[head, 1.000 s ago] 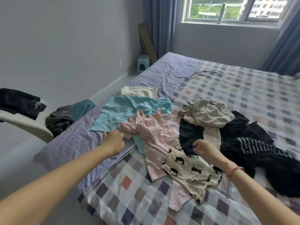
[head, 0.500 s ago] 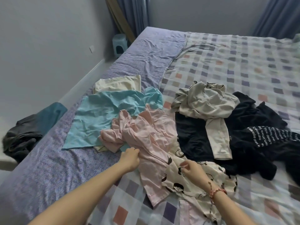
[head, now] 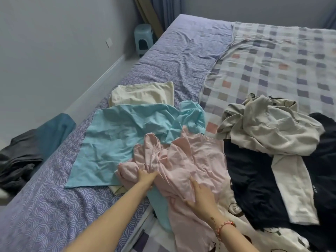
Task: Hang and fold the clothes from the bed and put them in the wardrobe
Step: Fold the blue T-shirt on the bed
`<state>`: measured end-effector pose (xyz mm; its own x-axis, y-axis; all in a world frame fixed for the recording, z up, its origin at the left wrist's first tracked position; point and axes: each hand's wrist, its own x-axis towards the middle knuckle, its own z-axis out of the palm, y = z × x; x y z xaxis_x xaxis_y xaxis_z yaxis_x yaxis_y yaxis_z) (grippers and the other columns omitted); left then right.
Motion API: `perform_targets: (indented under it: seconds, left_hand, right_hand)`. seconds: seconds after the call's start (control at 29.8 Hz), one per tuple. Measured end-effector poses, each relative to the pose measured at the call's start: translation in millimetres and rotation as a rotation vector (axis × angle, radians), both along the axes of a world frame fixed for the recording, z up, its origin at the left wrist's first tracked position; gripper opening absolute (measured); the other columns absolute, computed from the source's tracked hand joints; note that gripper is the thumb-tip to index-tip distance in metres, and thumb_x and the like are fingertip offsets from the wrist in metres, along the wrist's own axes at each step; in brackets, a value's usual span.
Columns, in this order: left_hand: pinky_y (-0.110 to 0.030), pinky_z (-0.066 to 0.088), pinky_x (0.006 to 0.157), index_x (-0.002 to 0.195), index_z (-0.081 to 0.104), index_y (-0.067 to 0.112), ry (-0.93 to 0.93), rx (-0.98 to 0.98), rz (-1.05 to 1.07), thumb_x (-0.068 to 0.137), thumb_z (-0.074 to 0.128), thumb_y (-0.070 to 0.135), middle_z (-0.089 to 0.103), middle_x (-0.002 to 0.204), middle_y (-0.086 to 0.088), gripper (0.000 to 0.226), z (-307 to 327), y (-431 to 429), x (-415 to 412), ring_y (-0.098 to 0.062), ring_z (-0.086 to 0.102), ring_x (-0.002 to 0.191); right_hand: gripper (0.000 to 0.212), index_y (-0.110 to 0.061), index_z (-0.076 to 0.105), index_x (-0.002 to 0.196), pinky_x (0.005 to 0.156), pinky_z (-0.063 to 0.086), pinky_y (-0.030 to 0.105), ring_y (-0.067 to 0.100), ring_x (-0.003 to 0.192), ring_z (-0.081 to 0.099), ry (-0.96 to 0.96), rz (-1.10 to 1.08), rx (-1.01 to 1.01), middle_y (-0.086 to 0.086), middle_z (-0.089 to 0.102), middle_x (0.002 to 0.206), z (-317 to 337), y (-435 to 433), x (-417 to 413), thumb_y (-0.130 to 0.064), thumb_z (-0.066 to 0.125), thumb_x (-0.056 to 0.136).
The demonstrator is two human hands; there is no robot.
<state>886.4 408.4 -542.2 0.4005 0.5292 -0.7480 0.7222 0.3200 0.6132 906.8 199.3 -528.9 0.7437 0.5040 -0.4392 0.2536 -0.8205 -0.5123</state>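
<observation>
gripping the pink shirt (head: 190,160), left hand (head: 145,177) is bunching it; right hand (head: 201,194) is pressing flat. overlapping blue shirt (head: 118,135) may drag.

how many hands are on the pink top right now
2: left hand grips the pink top at its bunched left side; right hand lies flat nearer its middle.

The flat cream cotton cloth (head: 141,95) lies farthest back on the bed's purple patterned sheet (head: 45,206). The light blue cotton shirt (head: 118,135) lies just before the cloth, touching it. The crumpled pink cotton top (head: 190,160) lies over the shirt's near right part. The left hand (head: 145,177) and right hand (head: 201,195) are on the top. To the right, on the checked blanket (head: 272,70), the beige long-sleeved garment (head: 272,131) lies on the black garments (head: 254,179). A blue plastic stool (head: 143,37) stands beside the bed's far left.
</observation>
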Motion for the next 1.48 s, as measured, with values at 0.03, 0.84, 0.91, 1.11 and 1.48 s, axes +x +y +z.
perform_targets:
  seconds: [0.03, 0.84, 0.91, 1.11, 1.48]
  left_hand:
    - [-0.028, 0.045, 0.063, 0.147, 0.014, 0.017, 0.004, -0.035, 0.049, 0.084, 0.066, 0.014, 0.043, 0.139, -0.01, 0.082, 1, -6, 1, -0.03, 0.054, 0.109]
    - [-0.042, 0.017, 0.114, 0.145, 0.024, 0.015, 0.433, 0.771, -0.758, 0.085, 0.048, 0.012, 0.025, 0.15, -0.011, 0.064, -25, 81, -17, -0.03, 0.023, 0.138]
    - [-0.05, 0.004, 0.114, 0.148, 0.012, 0.016, 0.626, 0.96, -0.959, 0.088, 0.045, 0.014, 0.016, 0.154, -0.007, 0.068, -30, 89, -24, -0.028, 0.009, 0.143]
    - [-0.039, 0.026, 0.108, 0.13, 0.038, 0.015, 0.762, 1.126, -1.189, 0.091, 0.048, 0.028, 0.04, 0.135, -0.004, 0.042, -25, 151, -56, -0.021, 0.033, 0.13]
    - [-0.04, 0.036, 0.094, 0.126, 0.049, 0.004, 0.232, 1.144, -0.864, 0.091, 0.033, -0.005, 0.056, 0.125, -0.017, 0.039, -3, 168, -67, -0.034, 0.052, 0.113]
  right_hand:
    - [0.08, -0.028, 0.008, 0.149, 0.102, 0.033, 0.032, 0.021, 0.125, 0.041, 0.012, 0.003, -0.005, 0.002, 0.041, 0.14, -1, 5, -2, -0.042, 0.057, 0.087]
    - [0.074, -0.003, 0.045, 0.126, 0.085, 0.047, 0.03, 0.04, 0.112, 0.055, -0.072, -0.991, 0.258, 0.024, 0.056, 0.122, 40, -102, 154, -0.026, 0.081, 0.066]
    - [0.071, 0.0, 0.045, 0.126, 0.092, 0.044, 0.04, 0.042, 0.113, 0.051, -0.123, -0.759, 0.119, 0.027, 0.052, 0.12, 39, -93, 144, -0.009, 0.08, 0.065]
    - [0.058, -0.008, 0.038, 0.134, 0.094, 0.043, 0.038, 0.026, 0.108, 0.05, -0.232, -0.401, 0.199, 0.014, 0.048, 0.124, 28, -22, 67, 0.001, 0.058, 0.081]
    - [0.033, -0.018, 0.045, 0.126, 0.093, 0.039, 0.024, 0.017, 0.11, 0.049, 0.035, 0.127, 0.235, 0.002, 0.05, 0.122, 44, 102, -42, -0.015, 0.048, 0.093]
